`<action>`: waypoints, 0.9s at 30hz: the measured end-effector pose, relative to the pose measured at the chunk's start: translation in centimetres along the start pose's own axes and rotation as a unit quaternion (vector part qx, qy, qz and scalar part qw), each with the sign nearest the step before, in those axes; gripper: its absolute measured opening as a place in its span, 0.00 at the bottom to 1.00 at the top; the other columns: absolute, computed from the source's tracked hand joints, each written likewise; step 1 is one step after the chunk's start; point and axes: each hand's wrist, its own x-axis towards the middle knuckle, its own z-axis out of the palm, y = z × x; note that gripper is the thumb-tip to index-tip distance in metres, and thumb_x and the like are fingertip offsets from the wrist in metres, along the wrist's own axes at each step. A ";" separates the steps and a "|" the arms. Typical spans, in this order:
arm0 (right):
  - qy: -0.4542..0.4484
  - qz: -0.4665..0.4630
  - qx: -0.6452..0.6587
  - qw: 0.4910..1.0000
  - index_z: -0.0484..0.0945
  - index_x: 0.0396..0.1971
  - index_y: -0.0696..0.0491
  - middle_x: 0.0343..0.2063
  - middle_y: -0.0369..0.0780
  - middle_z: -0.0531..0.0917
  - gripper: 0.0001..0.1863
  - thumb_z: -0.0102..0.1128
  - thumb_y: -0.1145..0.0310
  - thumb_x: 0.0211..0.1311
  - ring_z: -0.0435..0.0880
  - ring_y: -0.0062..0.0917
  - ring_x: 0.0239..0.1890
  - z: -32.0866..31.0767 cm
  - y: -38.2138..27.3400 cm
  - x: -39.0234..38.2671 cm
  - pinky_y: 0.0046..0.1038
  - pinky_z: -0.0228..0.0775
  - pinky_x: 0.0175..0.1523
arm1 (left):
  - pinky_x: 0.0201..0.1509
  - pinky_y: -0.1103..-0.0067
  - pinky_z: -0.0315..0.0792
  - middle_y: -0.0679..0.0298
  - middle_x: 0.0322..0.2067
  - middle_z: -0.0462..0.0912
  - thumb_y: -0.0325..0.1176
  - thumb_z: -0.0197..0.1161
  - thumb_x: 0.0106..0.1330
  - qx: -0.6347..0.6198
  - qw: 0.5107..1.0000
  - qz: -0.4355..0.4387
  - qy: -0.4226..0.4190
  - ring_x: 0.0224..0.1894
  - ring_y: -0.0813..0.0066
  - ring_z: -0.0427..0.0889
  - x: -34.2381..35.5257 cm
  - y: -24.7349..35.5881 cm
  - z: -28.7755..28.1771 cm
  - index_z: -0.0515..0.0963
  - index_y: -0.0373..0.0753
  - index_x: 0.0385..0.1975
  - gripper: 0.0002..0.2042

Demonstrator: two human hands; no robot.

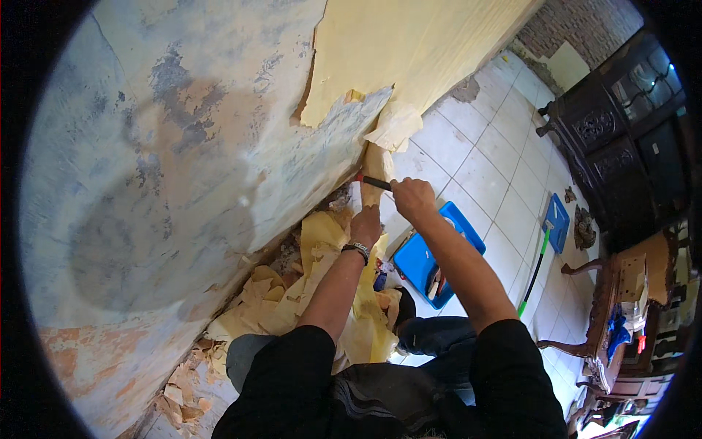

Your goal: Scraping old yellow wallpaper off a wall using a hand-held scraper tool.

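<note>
Right grip (414,199) closed around a black-handled tool (377,183), left grip (367,225) at loose paper strip (376,164), its opening and hold I cannot tell, near peeling wall (241,139).

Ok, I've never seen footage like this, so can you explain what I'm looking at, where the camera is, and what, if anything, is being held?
No machine here: these are a person's bare left hand and right hand. The single picture comes from a wide fisheye camera worn on the head, looking down, so straight edges bend and the corners go black. The right hand grips a black-and-red tool near the foot of a patchy wall. The left hand is at the lower end of a pale strip; its grip is hard to make out. Yellow covering remains on part of the wall. Torn yellow sheets lie heaped below, and a blue tray sits on white floor tiles.
</note>
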 end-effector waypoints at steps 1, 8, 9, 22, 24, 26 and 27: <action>0.000 0.002 -0.008 1.000 0.85 0.35 0.53 0.33 0.45 0.86 0.11 0.53 0.69 0.61 0.87 0.37 0.38 -0.6 0.1 -0.3 0.38 0.80 0.41 | 0.41 0.66 0.80 0.53 0.38 0.81 0.27 0.60 0.60 0.002 1.000 -0.002 0.001 0.39 0.56 0.84 -0.2 0.1 0.0 0.75 0.38 0.41 0.10; -0.024 0.004 -0.004 1.000 0.84 0.37 0.49 0.29 0.43 0.86 0.10 0.54 0.65 0.62 0.87 0.38 0.33 -7.0 3.7 -5.9 0.36 0.79 0.37 | 0.42 0.62 0.78 0.51 0.38 0.80 0.26 0.57 0.60 -0.084 0.994 0.047 0.042 0.40 0.52 0.83 -1.1 3.1 1.1 0.74 0.36 0.43 0.11; -0.023 0.010 -0.004 1.000 0.84 0.37 0.49 0.29 0.43 0.86 0.10 0.54 0.65 0.62 0.87 0.38 0.33 -8.3 4.4 -7.5 0.36 0.79 0.37 | 0.42 0.61 0.78 0.51 0.38 0.80 0.27 0.57 0.60 -0.085 0.995 0.026 0.043 0.40 0.51 0.83 -1.5 3.1 0.6 0.75 0.36 0.42 0.11; 0.061 0.150 0.540 0.826 0.81 0.51 0.56 0.20 0.33 0.75 0.22 0.60 0.57 0.64 0.68 0.14 0.18 -11.4 17.0 -16.0 0.18 0.60 0.23 | 0.45 0.56 0.70 0.38 0.35 0.78 0.32 0.52 0.63 -0.216 0.970 -0.053 0.103 0.42 0.39 0.77 -0.8 -2.4 -3.0 0.75 0.28 0.37 0.12; 0.075 0.172 0.576 0.796 0.81 0.51 0.56 0.19 0.31 0.73 0.22 0.60 0.56 0.65 0.65 0.13 0.17 -11.0 17.0 -16.0 0.18 0.57 0.21 | 0.44 0.56 0.70 0.37 0.35 0.78 0.32 0.51 0.64 -0.208 0.972 -0.080 0.076 0.42 0.39 0.77 -0.8 -3.0 -3.0 0.75 0.28 0.37 0.13; 0.090 0.171 0.587 0.786 0.80 0.52 0.56 0.18 0.31 0.72 0.23 0.59 0.55 0.65 0.64 0.13 0.16 -10.1 16.1 -14.5 0.18 0.58 0.21 | 0.44 0.57 0.70 0.39 0.36 0.79 0.35 0.52 0.66 -0.240 0.957 -0.018 0.161 0.41 0.41 0.78 -0.4 -6.6 -2.6 0.75 0.27 0.36 0.14; 0.097 0.165 0.564 0.803 0.80 0.51 0.57 0.19 0.34 0.75 0.23 0.57 0.55 0.65 0.69 0.16 0.16 -8.3 17.3 -14.1 0.20 0.63 0.22 | 0.44 0.57 0.70 0.39 0.36 0.79 0.35 0.52 0.66 -0.241 0.958 -0.011 0.152 0.41 0.41 0.78 -0.2 -5.8 -2.2 0.75 0.27 0.36 0.14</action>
